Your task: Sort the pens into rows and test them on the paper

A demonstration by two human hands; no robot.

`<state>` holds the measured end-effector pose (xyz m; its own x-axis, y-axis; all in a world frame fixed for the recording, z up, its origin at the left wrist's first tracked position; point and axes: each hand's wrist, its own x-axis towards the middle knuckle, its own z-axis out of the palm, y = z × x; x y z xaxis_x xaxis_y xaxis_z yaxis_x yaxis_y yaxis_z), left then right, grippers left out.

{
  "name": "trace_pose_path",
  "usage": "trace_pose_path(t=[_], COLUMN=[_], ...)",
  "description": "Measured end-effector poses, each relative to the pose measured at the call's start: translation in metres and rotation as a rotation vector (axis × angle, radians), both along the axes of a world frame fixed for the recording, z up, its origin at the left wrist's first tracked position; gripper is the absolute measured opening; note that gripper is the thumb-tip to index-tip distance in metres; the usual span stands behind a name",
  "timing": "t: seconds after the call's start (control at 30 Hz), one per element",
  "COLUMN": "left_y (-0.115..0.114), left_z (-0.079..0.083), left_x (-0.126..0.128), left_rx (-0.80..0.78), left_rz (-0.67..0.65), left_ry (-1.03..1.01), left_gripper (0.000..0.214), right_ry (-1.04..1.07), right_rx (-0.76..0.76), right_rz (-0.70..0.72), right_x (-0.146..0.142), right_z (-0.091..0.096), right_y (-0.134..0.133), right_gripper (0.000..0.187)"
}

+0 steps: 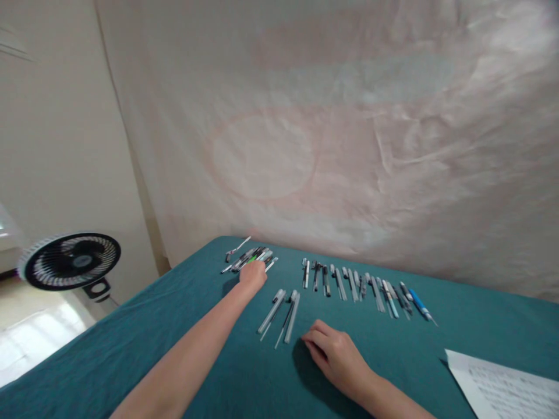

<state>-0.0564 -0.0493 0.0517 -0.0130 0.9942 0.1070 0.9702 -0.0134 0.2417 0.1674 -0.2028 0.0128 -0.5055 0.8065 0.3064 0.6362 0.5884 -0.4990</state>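
Written paper [510, 384] at near right. My right hand [334, 355], fingers curled together, beside clear pen barrels [292, 318] on the desk [174, 326]. Farther: pen row [376, 294]; left hand [253, 276] covering part of the pen pile [251, 258], its grip I can't tell. Sheet [349, 145] beyond.

Up went a creased, pinkish-beige sheet [393, 145] behind the green-clothed table [152, 331], a plain pale wall [56, 134] alongside; lower left, a round electric fan [82, 260], and bright light splashed the floor [46, 331]!
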Motion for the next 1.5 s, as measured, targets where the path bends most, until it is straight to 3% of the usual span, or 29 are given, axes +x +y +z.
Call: trace_pose_path(t=[0.13,0.23,0.37,0.5,0.7,0.9,1.03,1.17,1.5], left_y=[-0.025,-0.060,-0.109,-0.130,-0.130,-0.136,-0.139,-0.139,-0.137], left_z=[0.017,0.023,0.017,0.008,-0.007,-0.028,-0.037,-0.039,-0.038], left_x=[0.010,0.031,0.061,0.076,0.092,0.118,0.119,0.115,0.113], left_rx=[-0.009,-0.051,-0.244,-0.355,-0.482,-0.818,-0.880,-0.825,-0.865], left_rz=[-0.080,-0.238,-0.445,-0.461,-0.424,-0.110,-0.090,-0.042,-0.026], left_ry=[-0.120,-0.249,-0.535,-0.672,-0.965,-1.557,-1.803,-1.881,-1.887], left_gripper=[0.021,0.026,0.026,0.020,0.015,0.029,0.020,0.014,0.010], right_ry=[0.263,0.543,0.943,1.146,1.142,1.013,1.017,1.016,0.956], right_rx=[-0.095,-0.298,-0.540,-0.580,-0.589,-0.568,-0.556,-0.519,-0.581], right_rz=[-0.078,-0.176,-0.244,-0.286,-0.291,-0.249,-0.267,-0.307,-0.243], right_x=[0.006,0.011,0.018,0.023,0.025,0.022,0.021,0.021,0.022], right_z=[-0.009,-0.013,-0.012,-0.007,-0.008,-0.008,-0.009,-0.013,-0.012], right_y=[0.012,0.021,0.029,0.029,0.029,0.027,0.026,0.029,0.029], right_gripper=[0.023,0.029,0.040,0.041,0.044,0.045,0.046,0.041,0.035])
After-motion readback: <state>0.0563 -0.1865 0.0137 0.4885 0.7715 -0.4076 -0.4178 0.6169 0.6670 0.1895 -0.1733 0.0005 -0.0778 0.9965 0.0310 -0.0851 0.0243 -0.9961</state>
